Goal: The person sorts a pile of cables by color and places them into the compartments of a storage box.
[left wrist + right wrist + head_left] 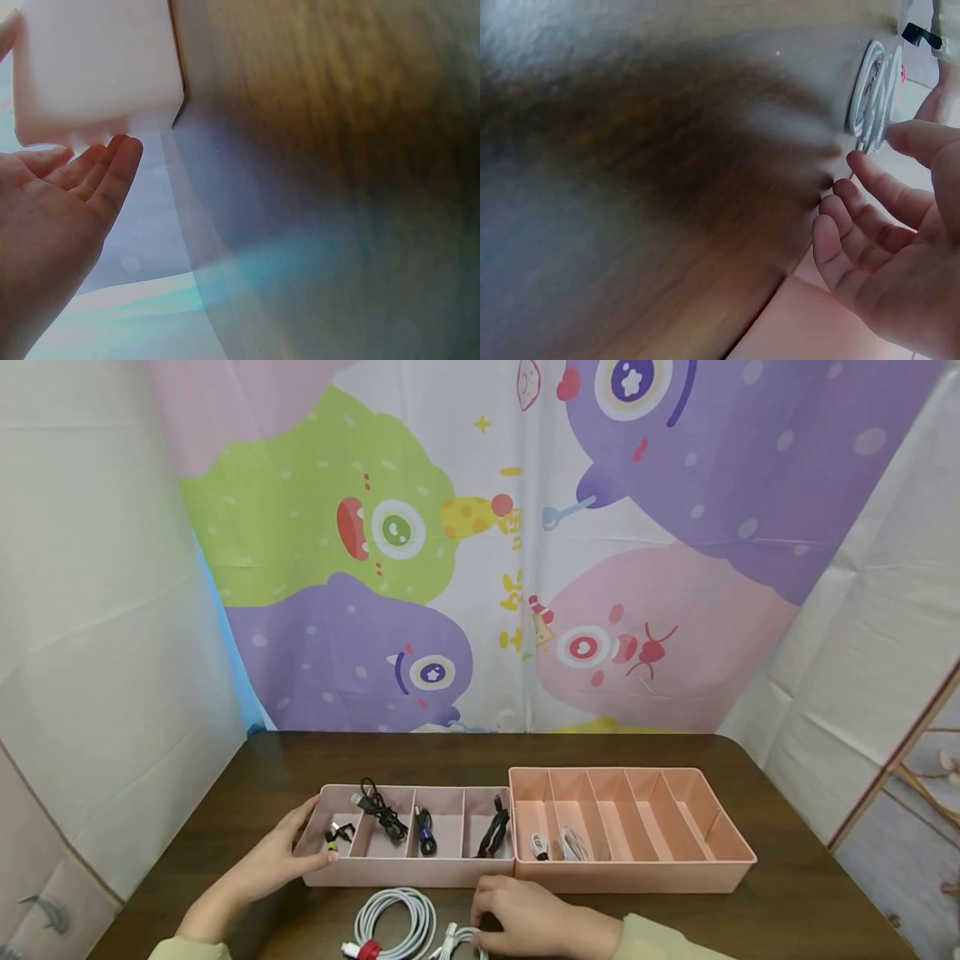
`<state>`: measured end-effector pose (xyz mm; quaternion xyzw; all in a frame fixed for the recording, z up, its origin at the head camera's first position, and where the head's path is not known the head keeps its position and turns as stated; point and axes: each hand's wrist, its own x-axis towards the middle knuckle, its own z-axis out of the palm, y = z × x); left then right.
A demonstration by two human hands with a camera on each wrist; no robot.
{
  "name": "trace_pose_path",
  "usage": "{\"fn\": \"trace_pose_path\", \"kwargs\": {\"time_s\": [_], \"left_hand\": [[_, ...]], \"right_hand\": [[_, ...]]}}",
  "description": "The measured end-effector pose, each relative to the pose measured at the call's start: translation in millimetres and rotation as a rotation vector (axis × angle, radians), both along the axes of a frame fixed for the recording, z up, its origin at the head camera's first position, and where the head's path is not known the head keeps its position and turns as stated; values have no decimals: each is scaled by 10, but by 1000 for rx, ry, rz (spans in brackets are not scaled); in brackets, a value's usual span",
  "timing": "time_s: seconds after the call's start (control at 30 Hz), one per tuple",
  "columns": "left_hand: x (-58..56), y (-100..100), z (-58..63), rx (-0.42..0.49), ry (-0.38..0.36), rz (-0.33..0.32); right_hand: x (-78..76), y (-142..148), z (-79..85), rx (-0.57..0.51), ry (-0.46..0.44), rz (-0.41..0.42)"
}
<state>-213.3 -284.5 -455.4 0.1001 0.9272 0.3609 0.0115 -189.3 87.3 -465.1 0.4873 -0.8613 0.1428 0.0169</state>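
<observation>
My left hand (273, 852) rests against the left end of a pale pink divided box (412, 872). Its thumb lies along the front rim, and in the left wrist view the fairly straight fingers (112, 169) touch the box's outer wall. In front of the boxes, my right hand (528, 914) is low over the table with loosely bent fingers. Its thumb reaches the edge of a small coiled white cable (455, 941), with a gap between thumb and index finger in the right wrist view. Left of that lies a larger coiled white cable (395, 917) with a red strap (369, 950).
A peach divided box (630, 878) adjoins the pale pink one, with small white cables (573, 843) in its left compartments. The pale box holds dark cables (382, 814), a blue-banded cable (426, 833) and a short black-and-yellow piece (337, 835). A patterned curtain (495, 610) hangs behind the table.
</observation>
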Motion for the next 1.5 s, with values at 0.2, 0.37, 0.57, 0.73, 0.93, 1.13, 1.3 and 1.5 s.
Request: {"fn": "trace_pose_path", "kwargs": {"time_s": [0.2,0.37,0.57,0.73,0.93,1.13,1.3,1.5], "left_hand": [[5,4,16,-5,3,-4],[10,2,12,-8,28,-18],[0,-4,9,-7,15,-13],[7,-2,19,-13,-8,-10],[0,-4,19,-21,-29,-10],[-2,-2,24,-18,-27,-14],[-2,-8,21,-17,-26,-16],[-5,-13,8,-17,-11,-17]], "right_hand": [[-2,32,-24,3,13,-19],[-10,68,-44,-3,30,-26],[-3,115,-25,-30,2,-31],[-10,139,-19,-46,-33,-37],[8,151,33,-68,-39,-37],[43,169,100,-72,-35,-58],[80,188,137,-55,-38,-67],[107,220,191,-63,-49,-69]]}}
